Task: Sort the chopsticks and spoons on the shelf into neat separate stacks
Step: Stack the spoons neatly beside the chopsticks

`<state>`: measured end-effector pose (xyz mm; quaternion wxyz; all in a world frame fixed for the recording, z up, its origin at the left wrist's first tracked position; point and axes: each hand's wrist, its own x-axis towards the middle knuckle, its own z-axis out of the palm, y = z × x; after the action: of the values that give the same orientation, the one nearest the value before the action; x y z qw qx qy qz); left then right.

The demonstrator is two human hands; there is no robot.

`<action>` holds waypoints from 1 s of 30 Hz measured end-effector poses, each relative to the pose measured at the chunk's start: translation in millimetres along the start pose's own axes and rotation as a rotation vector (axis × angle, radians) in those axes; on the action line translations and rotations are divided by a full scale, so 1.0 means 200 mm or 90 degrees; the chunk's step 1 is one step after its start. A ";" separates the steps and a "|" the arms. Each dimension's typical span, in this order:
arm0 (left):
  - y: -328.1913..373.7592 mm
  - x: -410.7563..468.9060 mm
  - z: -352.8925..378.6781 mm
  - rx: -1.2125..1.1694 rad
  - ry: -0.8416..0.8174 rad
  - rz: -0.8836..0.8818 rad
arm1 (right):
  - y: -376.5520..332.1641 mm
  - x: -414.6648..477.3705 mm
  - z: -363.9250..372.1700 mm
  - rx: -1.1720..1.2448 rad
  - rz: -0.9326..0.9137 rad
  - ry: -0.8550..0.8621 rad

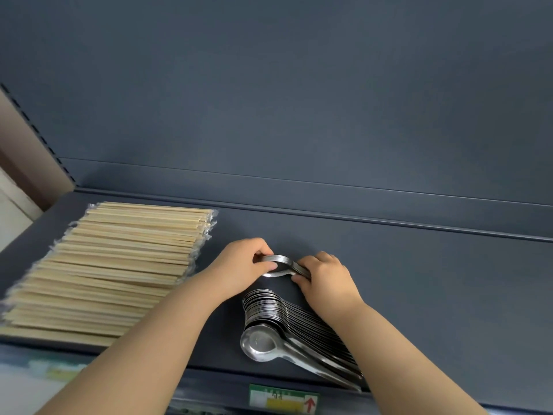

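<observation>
Dark grey shelf (419, 265): wrapped chopsticks (113, 265) already stacked by its left edge, nested spoon row (293, 330) at the front edge. My left hand (239, 265) and right hand (326, 280) both grip a small spoon bundle (281, 263) just behind that row. Nearly done, I reckon; only this bundle is left to join.

A dark blue-grey metal shelf (419, 265) is backed by a plain panel (299, 100) of the same colour, evenly lit. At the left a slotted upright (33, 127) is seen, with a beige wall (15, 139) beyond it. A green and yellow label (282, 398) is fixed to the shelf's front edge
</observation>
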<state>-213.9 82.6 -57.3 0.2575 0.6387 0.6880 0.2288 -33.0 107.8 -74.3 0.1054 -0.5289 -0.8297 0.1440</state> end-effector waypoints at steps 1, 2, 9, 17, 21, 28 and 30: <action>-0.01 -0.01 -0.01 0.003 -0.013 -0.002 | 0.00 -0.01 -0.01 0.013 -0.008 -0.010; -0.02 -0.02 -0.03 0.006 -0.029 -0.001 | 0.00 -0.02 -0.02 0.029 -0.013 -0.018; -0.04 -0.13 -0.08 0.033 -0.114 0.012 | 0.03 -0.22 -0.13 -0.028 -0.070 -0.166; 0.00 -0.27 -0.08 0.172 -0.249 0.037 | 0.02 -0.31 -0.09 -0.090 -0.090 -0.111; 0.01 -0.30 0.01 0.186 -0.122 0.098 | 0.04 -0.26 -0.01 -0.097 -0.134 0.012; -0.03 -0.22 0.11 0.317 0.041 0.169 | 0.09 -0.22 0.10 -0.219 -0.129 0.168; -0.07 -0.22 0.13 0.354 0.076 0.214 | 0.10 -0.24 0.12 -0.245 -0.140 0.179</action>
<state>-205.6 38.1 -83.9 -0.0087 0.7747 0.6228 0.1088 -3.6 68.6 -104.8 0.1326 -0.4604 -0.8716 -0.1037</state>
